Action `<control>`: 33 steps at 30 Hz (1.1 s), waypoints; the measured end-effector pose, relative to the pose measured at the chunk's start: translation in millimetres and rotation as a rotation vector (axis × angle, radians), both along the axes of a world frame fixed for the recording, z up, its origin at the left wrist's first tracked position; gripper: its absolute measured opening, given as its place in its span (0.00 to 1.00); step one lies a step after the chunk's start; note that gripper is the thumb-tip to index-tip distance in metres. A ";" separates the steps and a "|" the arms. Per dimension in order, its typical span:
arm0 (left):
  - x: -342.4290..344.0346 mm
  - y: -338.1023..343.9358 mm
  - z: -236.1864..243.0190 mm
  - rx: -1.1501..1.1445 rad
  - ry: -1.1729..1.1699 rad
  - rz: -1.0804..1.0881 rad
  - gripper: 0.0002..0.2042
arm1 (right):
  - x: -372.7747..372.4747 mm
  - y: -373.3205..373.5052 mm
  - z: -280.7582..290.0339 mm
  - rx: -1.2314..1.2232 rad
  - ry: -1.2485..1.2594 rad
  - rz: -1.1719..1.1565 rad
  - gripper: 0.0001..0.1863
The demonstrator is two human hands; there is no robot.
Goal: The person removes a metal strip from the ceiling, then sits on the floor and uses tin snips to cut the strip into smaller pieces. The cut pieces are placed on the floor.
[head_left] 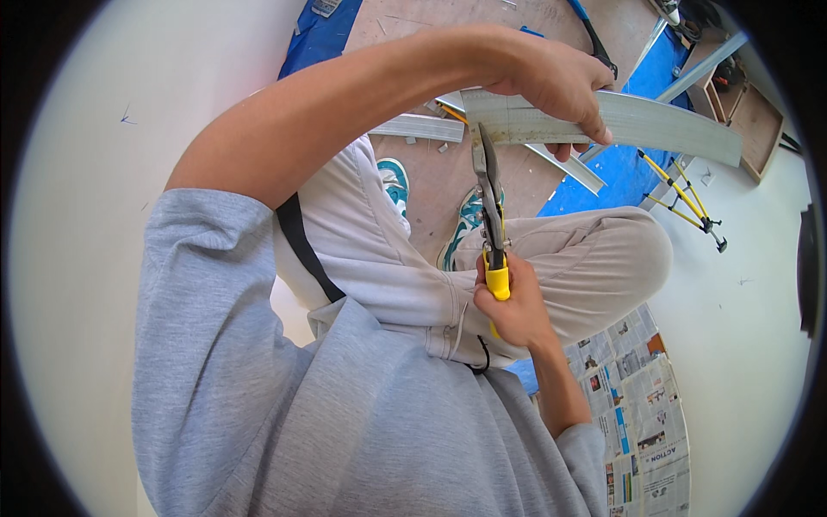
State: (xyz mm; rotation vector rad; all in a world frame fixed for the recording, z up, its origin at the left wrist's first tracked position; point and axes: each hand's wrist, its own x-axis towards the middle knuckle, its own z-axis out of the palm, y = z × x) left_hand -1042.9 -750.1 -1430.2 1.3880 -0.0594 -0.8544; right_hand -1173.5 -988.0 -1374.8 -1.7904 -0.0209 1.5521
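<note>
A long metal profile [663,125] with a dull silver face stretches across the view in front of me. My left hand [564,86] is closed around it, thumb on its face and fingers curling beneath the lower edge. In my right hand [519,303] are tin snips [489,189] with yellow handles, held upright with the fist wrapped around the grips. The dark jaws of the snips reach the profile's near edge close to its left end. Whether the blades are around the metal or only against it, I cannot tell.
Cut metal channel pieces [422,127] lie on the brown floor board beyond my shoes, on blue sheeting [586,194]. At the right are a yellow tripod [685,196] and an open wooden box [758,129]. Newspaper [642,414] covers the floor at the lower right. A black-and-blue tool handle [594,39] is beyond my left hand.
</note>
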 end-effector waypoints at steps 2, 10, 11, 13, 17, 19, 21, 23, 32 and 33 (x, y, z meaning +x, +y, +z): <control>0.1 -0.5 1.0 0.010 -0.033 -0.022 0.23 | 0.3 -0.3 -0.7 0.033 0.032 -0.047 0.13; -0.4 -2.4 2.6 -0.040 -0.003 -0.005 0.23 | 2.7 3.0 4.1 0.029 -0.001 -0.033 0.13; -0.4 -3.0 2.5 -0.063 0.015 -0.007 0.23 | 2.1 3.4 4.4 0.027 -0.006 -0.041 0.13; -2.1 -4.0 2.8 -0.027 0.015 0.000 0.23 | 1.8 3.8 5.1 -0.003 0.011 -0.036 0.13; -4.3 -4.4 3.2 0.020 -0.020 -0.006 0.23 | 0.8 4.2 3.2 -0.018 0.012 -0.033 0.12; -4.0 -4.6 3.0 0.015 -0.030 -0.025 0.24 | 0.7 3.9 2.3 -0.005 0.007 -0.037 0.12; -3.8 -6.7 2.6 0.029 -0.039 -0.035 0.25 | 1.2 3.2 2.4 0.006 0.008 -0.040 0.11; -4.3 -9.7 2.6 0.065 -0.043 -0.032 0.25 | 2.0 2.2 3.4 0.012 0.015 -0.030 0.09; -9.9 -7.9 13.1 0.083 -0.016 -0.002 0.27 | -6.1 5.1 -1.7 -0.059 -0.036 -0.022 0.11; -10.8 -7.9 14.8 0.095 -0.027 -0.003 0.25 | -6.6 5.5 -2.8 -0.053 -0.020 -0.037 0.11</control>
